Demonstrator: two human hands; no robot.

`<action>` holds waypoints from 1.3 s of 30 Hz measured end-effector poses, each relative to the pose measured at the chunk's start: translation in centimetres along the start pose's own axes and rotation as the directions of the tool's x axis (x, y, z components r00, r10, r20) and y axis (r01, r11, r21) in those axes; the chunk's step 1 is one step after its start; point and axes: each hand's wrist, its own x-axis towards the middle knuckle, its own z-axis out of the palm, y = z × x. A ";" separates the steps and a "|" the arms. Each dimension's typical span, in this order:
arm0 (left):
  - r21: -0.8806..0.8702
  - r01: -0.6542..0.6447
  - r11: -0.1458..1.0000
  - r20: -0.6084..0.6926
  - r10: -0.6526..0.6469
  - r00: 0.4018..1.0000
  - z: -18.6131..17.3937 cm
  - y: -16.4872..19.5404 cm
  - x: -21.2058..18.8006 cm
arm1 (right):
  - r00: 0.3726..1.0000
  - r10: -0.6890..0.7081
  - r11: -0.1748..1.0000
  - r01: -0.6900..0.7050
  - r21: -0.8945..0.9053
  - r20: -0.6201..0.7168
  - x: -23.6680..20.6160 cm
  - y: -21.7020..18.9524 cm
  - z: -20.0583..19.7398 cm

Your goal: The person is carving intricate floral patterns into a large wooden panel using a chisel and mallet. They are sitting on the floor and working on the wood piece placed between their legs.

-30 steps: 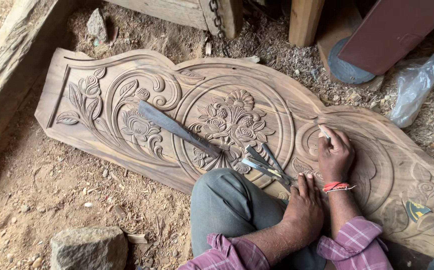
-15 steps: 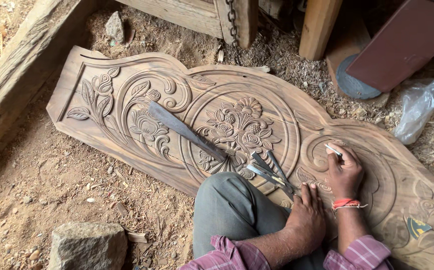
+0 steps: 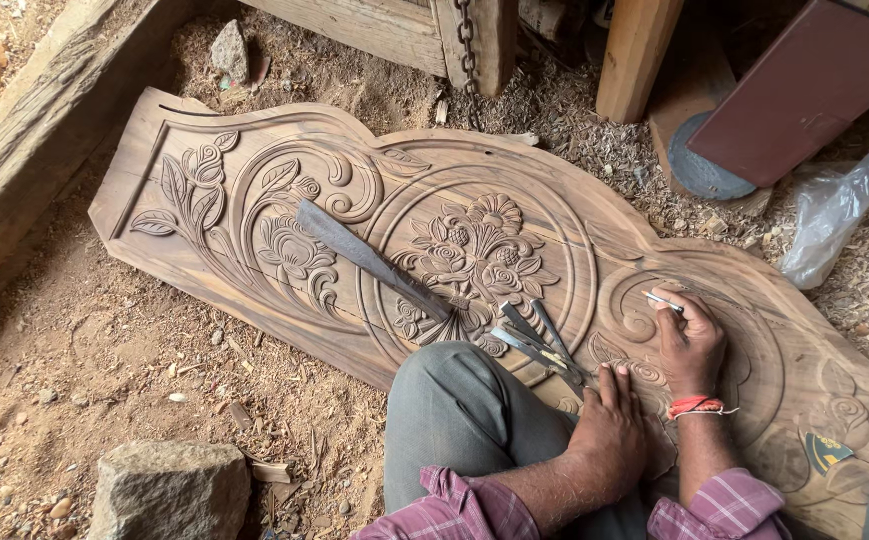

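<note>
A long carved wooden panel [image 3: 254,170] with flowers, leaves and scrolls lies on the dirt floor. My right hand [image 3: 689,340], with a red thread at the wrist, holds a thin chisel [image 3: 660,299] against a scroll on the panel's right part. My left hand [image 3: 609,425] rests flat on the panel beside my knee, fingers apart, holding nothing. Several metal chisels [image 3: 534,345] lie loose on the panel just left of my left hand. A long flat metal blade [image 3: 369,257] lies diagonally across the carving.
A grey stone [image 3: 169,490] sits on the floor at lower left. A heavy beam [image 3: 24,150] runs along the left. Wood shavings, a clear plastic bag [image 3: 834,215], a round metal disc [image 3: 699,165], a post [image 3: 634,55] and a chain [image 3: 467,45] lie behind the panel.
The view has shifted slightly, so the panel sits further right and lower. My right hand with the chisel has stayed on the same scroll; my left hand has stayed flat beside it.
</note>
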 end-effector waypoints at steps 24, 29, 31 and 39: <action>-0.021 -0.008 1.000 -0.013 0.007 1.000 -1.1 -0.3 -0.6 | 0.995 0.093 0.995 -0.094 -0.035 -0.026 -0.5 0.1 0.6; 0.130 -0.045 0.990 -0.053 0.053 0.997 -0.4 -0.7 -0.7 | 0.941 -0.054 0.985 -0.006 -0.175 -0.334 -0.8 -1.0 1.0; 0.073 -0.010 0.997 -0.107 0.018 0.994 -0.1 -0.7 -0.6 | 0.921 -0.087 0.977 0.005 -0.212 -0.379 -0.3 -1.5 0.5; 0.046 -0.027 0.999 0.034 0.025 0.999 -0.8 -0.8 -1.2 | 0.991 -0.098 0.982 0.082 -0.170 -0.094 0.7 -2.3 -0.1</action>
